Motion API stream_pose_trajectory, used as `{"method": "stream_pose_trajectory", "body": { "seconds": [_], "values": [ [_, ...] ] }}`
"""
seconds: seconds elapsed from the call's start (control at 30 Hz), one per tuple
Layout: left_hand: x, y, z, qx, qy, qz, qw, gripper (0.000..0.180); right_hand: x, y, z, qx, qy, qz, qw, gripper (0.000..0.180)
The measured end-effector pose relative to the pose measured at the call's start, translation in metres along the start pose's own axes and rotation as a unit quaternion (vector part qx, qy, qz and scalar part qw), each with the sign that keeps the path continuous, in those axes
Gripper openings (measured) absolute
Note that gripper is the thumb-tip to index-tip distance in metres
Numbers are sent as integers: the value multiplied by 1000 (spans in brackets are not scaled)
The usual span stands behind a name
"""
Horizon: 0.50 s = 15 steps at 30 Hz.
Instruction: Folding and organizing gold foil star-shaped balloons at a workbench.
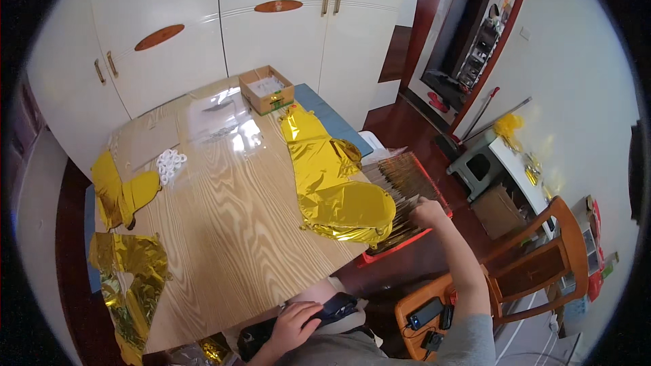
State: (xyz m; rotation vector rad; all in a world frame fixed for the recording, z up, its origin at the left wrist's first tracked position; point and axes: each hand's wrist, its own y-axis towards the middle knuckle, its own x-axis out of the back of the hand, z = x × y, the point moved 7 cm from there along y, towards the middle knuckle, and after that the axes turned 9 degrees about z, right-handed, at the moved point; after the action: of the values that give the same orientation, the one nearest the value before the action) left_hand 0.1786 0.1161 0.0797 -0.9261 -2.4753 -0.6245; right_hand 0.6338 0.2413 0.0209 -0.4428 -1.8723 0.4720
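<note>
Gold foil balloons: one large pile [336, 183] on the wooden table [230, 230], two flat pieces at the left edge. Right hand [428, 213], fingers curled, touches stacked sheets in a red tray [407, 196]. Left hand [295, 322], fingers spread loosely, rests on a dark phone [336, 308].

Bright, even daylight; glare on the clear film [227, 125], strong fisheye bending, dark vignetted corners.

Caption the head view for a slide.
Right hand reaches into a red tray beside gold foil balloons; left hand rests on a dark object.
</note>
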Motion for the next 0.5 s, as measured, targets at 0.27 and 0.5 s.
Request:
{"method": "stream_pose_trajectory", "body": {
  "seconds": [0.27,0.5],
  "values": [
    [6,-23,14,49,-10,-21,999,33,112,-125,86,144,243,-276,919,25],
    [-2,-28,10,132,-211,63,966,64,150,-187,301,606,641,-129,452,40]
  ]
}}
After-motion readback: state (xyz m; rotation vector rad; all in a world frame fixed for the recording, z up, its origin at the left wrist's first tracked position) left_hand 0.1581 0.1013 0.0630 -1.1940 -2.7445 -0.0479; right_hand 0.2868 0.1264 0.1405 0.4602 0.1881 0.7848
